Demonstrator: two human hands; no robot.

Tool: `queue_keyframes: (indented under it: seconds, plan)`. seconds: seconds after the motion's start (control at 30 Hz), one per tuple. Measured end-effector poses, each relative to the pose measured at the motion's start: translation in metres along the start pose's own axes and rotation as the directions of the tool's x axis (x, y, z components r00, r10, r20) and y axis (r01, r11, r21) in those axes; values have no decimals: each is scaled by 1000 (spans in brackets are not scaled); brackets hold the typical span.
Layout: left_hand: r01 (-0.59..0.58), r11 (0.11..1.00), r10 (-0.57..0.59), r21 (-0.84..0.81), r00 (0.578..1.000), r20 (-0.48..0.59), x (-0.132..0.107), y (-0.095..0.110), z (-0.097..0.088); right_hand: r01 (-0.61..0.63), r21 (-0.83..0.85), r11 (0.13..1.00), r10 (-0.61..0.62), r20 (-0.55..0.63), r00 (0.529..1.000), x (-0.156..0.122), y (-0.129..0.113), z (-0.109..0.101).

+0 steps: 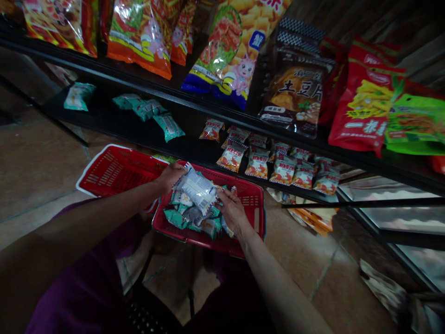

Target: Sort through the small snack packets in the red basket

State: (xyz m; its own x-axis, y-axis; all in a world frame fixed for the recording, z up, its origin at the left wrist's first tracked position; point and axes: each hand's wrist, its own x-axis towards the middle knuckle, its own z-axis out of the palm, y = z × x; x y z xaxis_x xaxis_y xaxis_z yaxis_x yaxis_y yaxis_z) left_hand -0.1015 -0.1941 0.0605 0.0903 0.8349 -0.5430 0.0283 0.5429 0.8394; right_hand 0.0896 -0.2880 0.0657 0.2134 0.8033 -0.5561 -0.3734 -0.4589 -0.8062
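1. Over the nearer red basket (255,197), both hands work a pile of small snack packets (189,218).
2. Left hand (169,177): at the basket's far-left rim, fingers curled onto the top end of a white packet (196,189). Grasping it.
3. Right hand (232,211): inside the basket, to the right of the pile, fingers closed on the lower right end of the same white packet. So the packet is held between both hands, tilted, just above the pile.
4. Pile under it: mostly teal and white packets, loose, overlapping, filling the left and middle of the basket. Exact count not readable.
5. Second red basket (111,171): just behind and left of the first, touching or overlapping it at the corner; cannot tell which. The left forearm crosses in front of it.
6. Lower black shelf (104,118), beyond the baskets: teal packets (153,113) scattered on the left, one lone teal packet (79,96) further left, and rows of small red-and-white packets (274,164) on the right.
7. Upper shelf: large snack bags standing in a row: orange bag (139,35), yellow-and-blue bag with a pink rabbit (232,51), dark brown bag (295,93), red bag (368,104), green bag (415,123) at the far right.
8. Floor: brown tile. Purple clothing shows at the bottom left.
9. Lighting dim; packet print not legible.
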Motion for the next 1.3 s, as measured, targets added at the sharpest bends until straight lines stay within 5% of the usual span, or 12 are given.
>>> queue_keyframes:
  seconds: [0.43, 0.67, 0.87, 1.3]
  plan:
    - [-3, 995, 9, 103, 998, -59, 3, 3, -2, -30, -24, 999, 30, -7, 1000, 1, 1, -1]
    - [155, 987, -153, -34, 987, 54, 7, -1, -3, -42, -9, 999, 42, -36, 998, 1, -1, -2]
    - [250, 956, -249, -152, 968, 25, 5, 4, -2, -18, 68, 998, 23, -73, 997, 6, -1, -5]
    - [320, 921, -228, -221, 904, 362, -8, 0, 5, 5, 155, 988, 20, -155, 988, 9, -1, -6]
